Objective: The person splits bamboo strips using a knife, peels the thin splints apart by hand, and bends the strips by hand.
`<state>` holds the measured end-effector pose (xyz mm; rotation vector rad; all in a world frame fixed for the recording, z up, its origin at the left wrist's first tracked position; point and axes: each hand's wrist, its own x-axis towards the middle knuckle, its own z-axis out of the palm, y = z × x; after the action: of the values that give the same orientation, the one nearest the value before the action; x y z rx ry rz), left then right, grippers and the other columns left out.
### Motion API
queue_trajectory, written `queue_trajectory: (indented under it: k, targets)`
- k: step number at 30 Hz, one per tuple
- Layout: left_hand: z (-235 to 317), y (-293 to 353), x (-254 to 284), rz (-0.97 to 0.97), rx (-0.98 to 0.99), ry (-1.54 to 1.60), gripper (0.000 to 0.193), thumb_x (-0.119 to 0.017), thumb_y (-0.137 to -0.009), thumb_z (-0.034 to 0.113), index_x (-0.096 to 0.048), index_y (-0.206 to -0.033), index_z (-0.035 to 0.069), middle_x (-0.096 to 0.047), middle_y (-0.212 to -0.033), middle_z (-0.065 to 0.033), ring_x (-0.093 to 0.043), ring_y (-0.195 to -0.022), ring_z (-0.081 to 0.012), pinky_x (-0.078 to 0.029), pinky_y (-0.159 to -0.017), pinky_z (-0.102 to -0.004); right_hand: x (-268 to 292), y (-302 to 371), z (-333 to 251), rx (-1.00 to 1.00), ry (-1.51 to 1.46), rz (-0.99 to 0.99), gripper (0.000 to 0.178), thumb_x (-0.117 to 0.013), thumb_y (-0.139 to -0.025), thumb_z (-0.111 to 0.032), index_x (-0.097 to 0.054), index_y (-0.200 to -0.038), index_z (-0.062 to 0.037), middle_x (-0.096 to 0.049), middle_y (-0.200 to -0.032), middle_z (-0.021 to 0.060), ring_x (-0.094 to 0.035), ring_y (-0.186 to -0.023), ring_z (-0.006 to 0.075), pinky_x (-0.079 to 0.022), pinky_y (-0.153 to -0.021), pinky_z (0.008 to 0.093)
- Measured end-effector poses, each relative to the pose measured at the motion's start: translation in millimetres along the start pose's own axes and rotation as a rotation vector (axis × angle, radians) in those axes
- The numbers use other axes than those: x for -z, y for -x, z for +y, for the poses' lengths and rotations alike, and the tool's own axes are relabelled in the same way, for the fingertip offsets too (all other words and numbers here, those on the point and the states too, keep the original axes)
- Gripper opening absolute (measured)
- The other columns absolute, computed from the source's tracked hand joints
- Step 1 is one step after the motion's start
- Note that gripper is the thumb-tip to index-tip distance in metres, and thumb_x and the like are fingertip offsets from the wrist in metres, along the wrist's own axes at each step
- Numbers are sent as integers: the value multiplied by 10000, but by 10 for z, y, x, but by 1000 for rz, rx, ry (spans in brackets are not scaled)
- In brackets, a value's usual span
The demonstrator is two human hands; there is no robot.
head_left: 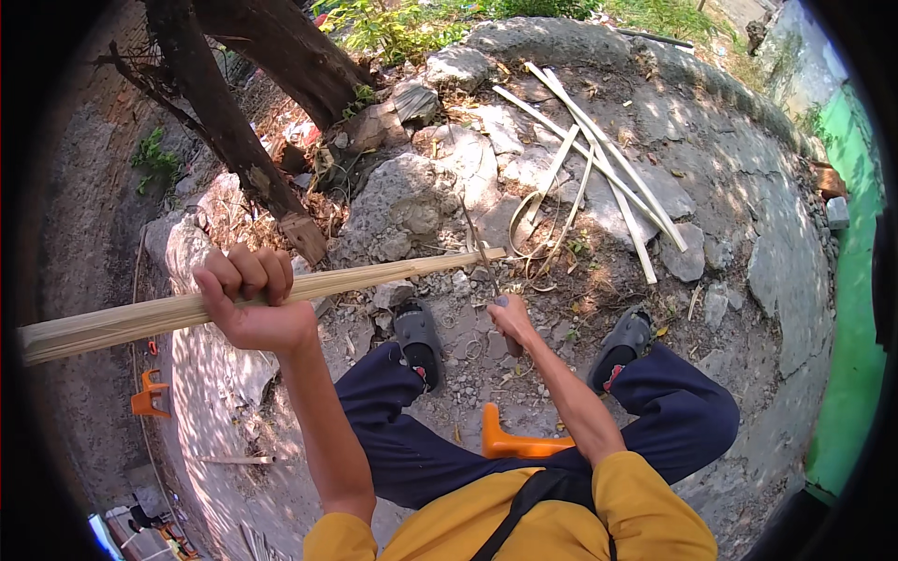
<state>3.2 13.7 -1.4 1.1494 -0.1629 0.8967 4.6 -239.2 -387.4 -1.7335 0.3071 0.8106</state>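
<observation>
My left hand (254, 304) is wrapped round a long, pale split bamboo piece (374, 275), which runs from the left rim of the view to the ground between my feet. My right hand (511, 318) grips the handle of a knife (473, 229) with a long, thin, dark blade. The blade points away from me and crosses the bamboo close to its right end. Whether its edge touches or cuts into the bamboo, I cannot tell. Thin bamboo strips (599, 150) lie crossed on the ground ahead to the right, with curled strips (538, 224) beside them.
I sit low on an orange stool (524, 447), knees apart, in dark clogs (418, 341). Broken concrete slabs (398, 201) and rubble lie ahead. Dark tree trunks (220, 112) rise at the upper left. A green wall (856, 280) stands on the right, an orange plastic object (150, 395) on the left.
</observation>
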Motion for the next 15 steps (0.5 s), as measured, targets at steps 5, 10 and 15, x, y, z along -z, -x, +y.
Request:
queue_trajectory:
  k: [5, 10, 15]
  targets:
    - [26, 90, -11, 13, 28, -27, 490, -437, -1147, 433, -287, -748, 189, -212, -608, 42, -131, -464, -75, -106, -450, -296, -210, 397, -215, 282, -99, -150, 136, -676, -825, -143, -595, -811, -35, -586, -637, 34, -540, -515, 132, -432, -488, 330]
    - [28, 111, 42, -94, 58, 11, 495, -442, -1144, 437, -280, -749, 187, -208, -608, 41, -127, -465, -78, -106, -452, -306, -171, 210, -81, 270, 36, -110, 171, -690, -813, -163, -628, -830, -5, -599, -675, 49, -564, -583, 156, -470, -551, 358]
    - [17, 23, 107, 101, 38, -18, 495, -439, -1145, 431, -283, -742, 189, -211, -602, 42, -122, -456, -78, -109, -451, -304, -113, -1, -32, 12, -133, -77, 105, -669, -857, -91, -584, -819, -41, -587, -641, 46, -524, -441, 142, -426, -405, 320]
